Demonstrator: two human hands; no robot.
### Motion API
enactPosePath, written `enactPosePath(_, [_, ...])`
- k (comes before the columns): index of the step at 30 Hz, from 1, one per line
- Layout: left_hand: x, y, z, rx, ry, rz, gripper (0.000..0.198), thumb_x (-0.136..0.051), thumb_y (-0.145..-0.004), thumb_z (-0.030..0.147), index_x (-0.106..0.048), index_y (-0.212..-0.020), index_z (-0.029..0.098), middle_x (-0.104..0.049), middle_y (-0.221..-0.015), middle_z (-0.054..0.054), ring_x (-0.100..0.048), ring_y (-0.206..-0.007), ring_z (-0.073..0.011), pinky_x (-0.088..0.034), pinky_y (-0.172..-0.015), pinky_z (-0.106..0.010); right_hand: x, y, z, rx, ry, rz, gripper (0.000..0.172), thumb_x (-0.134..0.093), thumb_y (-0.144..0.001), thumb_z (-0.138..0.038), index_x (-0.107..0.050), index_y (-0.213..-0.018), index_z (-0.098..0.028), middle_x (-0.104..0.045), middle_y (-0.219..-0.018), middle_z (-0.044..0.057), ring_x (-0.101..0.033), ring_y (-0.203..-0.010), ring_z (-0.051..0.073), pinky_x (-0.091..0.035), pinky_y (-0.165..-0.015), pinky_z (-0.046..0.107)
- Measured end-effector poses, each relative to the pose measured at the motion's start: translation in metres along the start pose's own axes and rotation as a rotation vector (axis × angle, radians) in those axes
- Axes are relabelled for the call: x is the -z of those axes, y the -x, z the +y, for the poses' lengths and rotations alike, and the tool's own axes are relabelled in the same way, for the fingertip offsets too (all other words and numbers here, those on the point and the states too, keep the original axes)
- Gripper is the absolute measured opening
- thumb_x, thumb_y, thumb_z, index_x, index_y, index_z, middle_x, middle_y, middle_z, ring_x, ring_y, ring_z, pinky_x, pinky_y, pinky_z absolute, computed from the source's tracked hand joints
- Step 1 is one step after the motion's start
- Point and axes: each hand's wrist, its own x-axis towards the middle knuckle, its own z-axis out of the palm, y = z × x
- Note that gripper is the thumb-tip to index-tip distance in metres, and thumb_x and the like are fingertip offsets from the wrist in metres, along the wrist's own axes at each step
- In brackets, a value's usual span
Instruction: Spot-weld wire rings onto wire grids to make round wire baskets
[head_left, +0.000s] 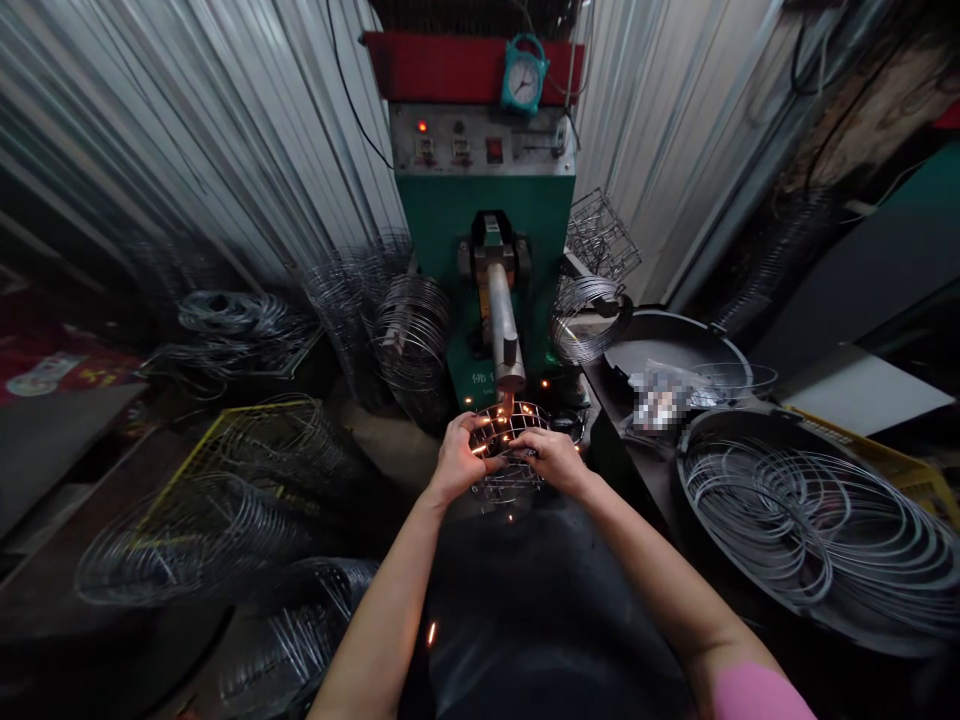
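The person's left hand [457, 462] pinches the left side of a round wire frame [498, 434], and the right hand [556, 460] pinches its right side. Between the two grips, the frame sits beneath the metal arm [505, 325] of a green machine [431, 225], and sparks scatter around the fingers. Well right of the grip, wire hoops [795, 510] fill a round pan [694, 430].

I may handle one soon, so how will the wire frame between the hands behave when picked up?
The wire frame is probably fairly stiff, since its wires cross in a grid. It looks light for its size, being mostly open gaps. Its rounded outline suggests it might roll if stood on edge.
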Motion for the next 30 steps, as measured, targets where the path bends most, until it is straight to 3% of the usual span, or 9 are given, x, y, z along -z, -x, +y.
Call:
enactPosePath(9, [-0.001, -0.020, 0.003, 0.080, -0.053, 0.060, 0.061, -0.079, -0.044, 0.025, -0.059, -0.100, 0.018, -0.053, -0.111, -0.007, -0.051, -0.109, -0.0257, -0.041, -0.095, -0.043, -0.006, -0.017, -0.001, -0.138, -0.076, 0.192, 0.012, -0.063, -0.075, -0.019, -0.065, -0.087, -0.021, -0.063, -0.101, 0.007, -0.061, -0.090, 0.018, -0.047, -0.077, 0.028])
enactPosePath(12, [0.000, -0.022, 0.000, 0.081, -0.037, 0.048, 0.061, -0.080, -0.044, 0.024, -0.059, -0.101, 0.019, -0.052, -0.112, -0.007, -0.050, -0.111, -0.0258, -0.040, -0.096, -0.043, -0.006, -0.005, 0.001, -0.283, -0.359, 0.335, 0.024, -0.067, -0.070, -0.028, -0.060, -0.091, -0.020, -0.063, -0.088, 0.003, -0.060, -0.081, 0.016, -0.048, -0.071, 0.028])
enactPosePath(14, [0.000, -0.025, -0.002, 0.078, -0.028, 0.053, 0.062, -0.081, -0.044, 0.025, -0.058, -0.101, 0.020, -0.052, -0.113, -0.007, -0.049, -0.112, -0.0258, -0.039, -0.097, -0.043, -0.007, 0.009, 0.006, -0.496, -0.645, 0.392, 0.031, -0.068, -0.065, -0.035, -0.057, -0.088, -0.018, -0.057, -0.068, -0.002, -0.054, -0.058, 0.012, -0.044, -0.054, 0.024])
enactPosePath(17, [0.000, -0.031, -0.005, 0.093, -0.014, 0.089, 0.060, -0.081, -0.044, 0.026, -0.059, -0.099, 0.019, -0.053, -0.109, -0.006, -0.051, -0.110, -0.0254, -0.039, -0.097, -0.044, -0.012, 0.031, 0.016, -0.763, -1.071, 0.365, 0.033, -0.069, -0.061, -0.037, -0.054, -0.082, -0.017, -0.040, -0.049, -0.010, -0.034, -0.038, 0.005, -0.027, -0.037, 0.019])
enactPosePath(19, [0.000, -0.036, -0.007, 0.112, -0.008, 0.113, 0.058, -0.081, -0.044, 0.026, -0.059, -0.097, 0.018, -0.055, -0.107, -0.007, -0.052, -0.107, -0.0250, -0.040, -0.095, -0.043, -0.015, 0.044, 0.021, -0.833, -1.264, 0.354, 0.031, -0.071, -0.058, -0.031, -0.055, -0.080, -0.017, -0.041, -0.050, -0.009, -0.032, -0.038, 0.004, -0.022, -0.037, 0.017])
enactPosePath(23, [-0.001, -0.043, -0.010, 0.129, 0.009, 0.114, 0.059, -0.082, -0.044, 0.027, -0.058, -0.097, 0.017, -0.056, -0.104, -0.007, -0.054, -0.103, -0.0238, -0.043, -0.092, -0.042, -0.022, 0.062, 0.024, -0.928, -1.420, 0.363, 0.021, -0.068, -0.058, -0.017, -0.057, -0.075, -0.015, -0.054, -0.059, -0.001, -0.042, -0.043, 0.005, -0.026, -0.036, 0.016])
enactPosePath(27, [-0.004, -0.047, -0.015, 0.115, 0.005, 0.081, 0.062, -0.082, -0.046, 0.031, -0.058, -0.101, 0.015, -0.056, -0.106, -0.010, -0.054, -0.105, -0.0250, -0.042, -0.092, -0.042, -0.023, 0.076, 0.032, -1.055, -1.504, 0.380, 0.012, -0.064, -0.060, -0.011, -0.057, -0.069, -0.016, -0.056, -0.060, 0.001, -0.044, -0.043, 0.005, -0.030, -0.034, 0.015])
enactPosePath(30, [-0.004, -0.039, -0.021, 0.081, 0.057, 0.079, 0.074, -0.081, -0.047, 0.035, -0.054, -0.112, 0.015, -0.051, -0.120, -0.013, -0.047, -0.116, -0.0277, -0.036, -0.099, -0.046, -0.021, 0.090, 0.040, -1.120, -1.531, 0.340, 0.012, -0.064, -0.061, -0.013, -0.056, -0.067, -0.019, -0.055, -0.059, 0.001, -0.048, -0.043, 0.008, -0.040, -0.034, 0.018])
